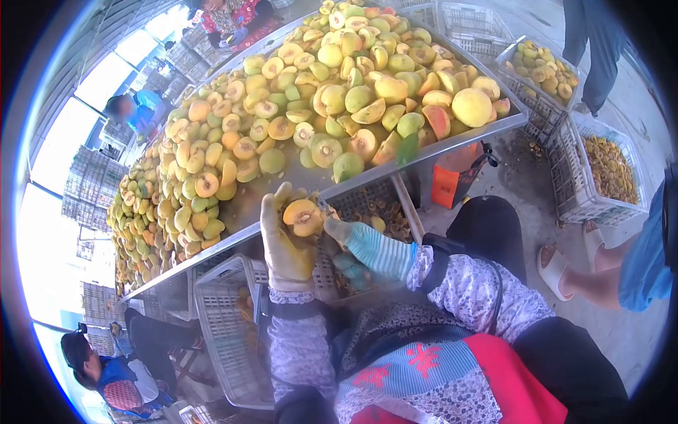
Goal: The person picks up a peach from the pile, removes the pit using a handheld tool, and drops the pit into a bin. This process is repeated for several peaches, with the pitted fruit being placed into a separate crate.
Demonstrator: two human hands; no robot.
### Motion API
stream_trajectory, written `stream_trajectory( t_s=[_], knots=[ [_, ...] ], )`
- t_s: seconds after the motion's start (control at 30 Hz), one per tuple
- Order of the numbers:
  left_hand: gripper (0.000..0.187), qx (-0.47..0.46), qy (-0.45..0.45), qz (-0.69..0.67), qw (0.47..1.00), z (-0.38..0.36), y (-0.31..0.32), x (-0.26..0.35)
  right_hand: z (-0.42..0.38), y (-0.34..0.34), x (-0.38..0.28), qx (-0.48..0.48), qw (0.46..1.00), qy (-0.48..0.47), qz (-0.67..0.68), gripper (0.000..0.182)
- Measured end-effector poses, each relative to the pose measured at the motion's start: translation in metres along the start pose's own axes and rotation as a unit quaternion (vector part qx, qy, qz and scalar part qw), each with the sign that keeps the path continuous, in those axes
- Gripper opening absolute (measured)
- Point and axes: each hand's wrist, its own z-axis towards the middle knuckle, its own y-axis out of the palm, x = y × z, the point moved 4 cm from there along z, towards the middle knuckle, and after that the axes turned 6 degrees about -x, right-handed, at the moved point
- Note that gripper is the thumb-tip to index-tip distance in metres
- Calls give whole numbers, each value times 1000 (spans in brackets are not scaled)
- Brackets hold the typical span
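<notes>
A halved orange-yellow fruit (304,218), cut face up, sits between my two gloved hands, just off the near edge of the metal table (247,232). My left hand (288,244), in a pale, yellow-stained glove, is wrapped round its left side. My right hand (360,247), in a light blue striped glove, reaches its right side with the fingers bent together; a small object at the fingertips is too unclear to name. On the table lies a large heap of whole and cut fruit (272,106). Beneath my hands is a crate with cut pieces (374,205).
An empty-looking crate (226,325) stands lower left. An orange container (448,180) is under the table's right side. Crates of fruit (540,71) and of shrivelled pieces (607,169) stand right, near people's legs. Other people sit at the left and top.
</notes>
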Motion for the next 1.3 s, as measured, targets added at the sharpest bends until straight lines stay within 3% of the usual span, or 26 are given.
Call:
stream_trajectory(
  t_s=[0.03,0.07,0.1,0.13,0.17,0.23,0.37,0.47,0.67,0.73,0.87,0.97,1.13,1.3],
  knots=[
    [38,2,0,0,1000,0,-4,-3,2,-3,-2,4,995,-49,-89,52],
    [41,-6,31,-6,999,1,-5,-4,11,-6,10,3,995,-48,-88,52],
    [43,-14,62,-11,998,1,-3,-5,21,-12,16,76,956,-169,-225,51],
    [44,-1,106,93,990,-1,2,-3,19,-7,8,147,879,-284,-354,51],
    [44,-1,106,93,990,-2,6,-4,19,-9,8,148,879,-284,-354,51],
    [46,-2,82,37,996,-4,11,-7,10,-2,-5,174,858,-168,-453,49],
    [46,11,59,40,997,-10,18,-9,10,-3,-2,195,862,-122,-451,51],
    [44,122,43,52,990,-12,24,-10,18,-3,10,181,862,-82,-467,55],
    [40,103,23,113,988,-13,18,-6,22,-1,18,147,884,-83,-435,59],
    [39,97,40,93,990,-17,25,-4,18,4,14,182,862,-124,-457,50],
    [37,100,80,43,991,-16,26,-5,23,1,17,204,842,-120,-486,49],
    [39,99,81,69,989,-16,25,-4,19,3,12,165,873,-74,-453,57],
    [41,80,77,152,982,-14,19,2,18,9,14,97,910,-144,-376,50],
    [42,57,40,160,985,-12,10,3,14,17,17,45,943,-98,-314,43]
  ],
)
